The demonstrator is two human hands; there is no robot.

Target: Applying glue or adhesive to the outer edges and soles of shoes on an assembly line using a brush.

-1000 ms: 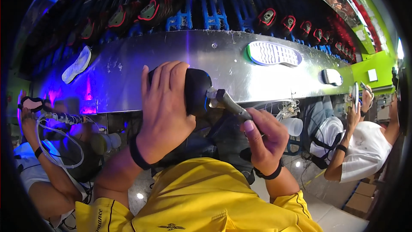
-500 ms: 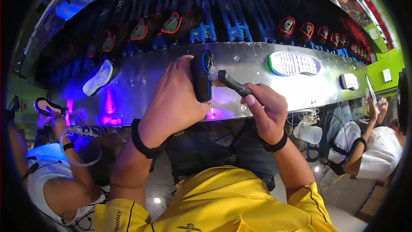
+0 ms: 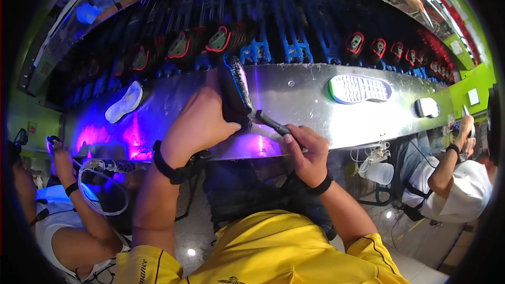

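Observation:
My left hand (image 3: 200,123) grips a black shoe upper (image 3: 235,90) from its left side and holds it edge-on over the shiny metal conveyor (image 3: 300,89). My right hand (image 3: 305,150) is closed around a dark-handled brush (image 3: 273,123) whose tip touches the shoe's lower edge. Both wrists carry black bands. Purple light glows on the metal just below the shoe.
A white and green sole (image 3: 360,88) and a small white piece (image 3: 426,107) lie on the conveyor to the right, a pale sole (image 3: 123,102) to the left. Racks of black and red shoes (image 3: 218,39) run behind. Co-workers sit at left (image 3: 63,215) and right (image 3: 463,179).
My hands have carried the shoe and brush lower in the picture and slightly right. The view has tilted, so the conveyor and racks sit lower and larger than before.

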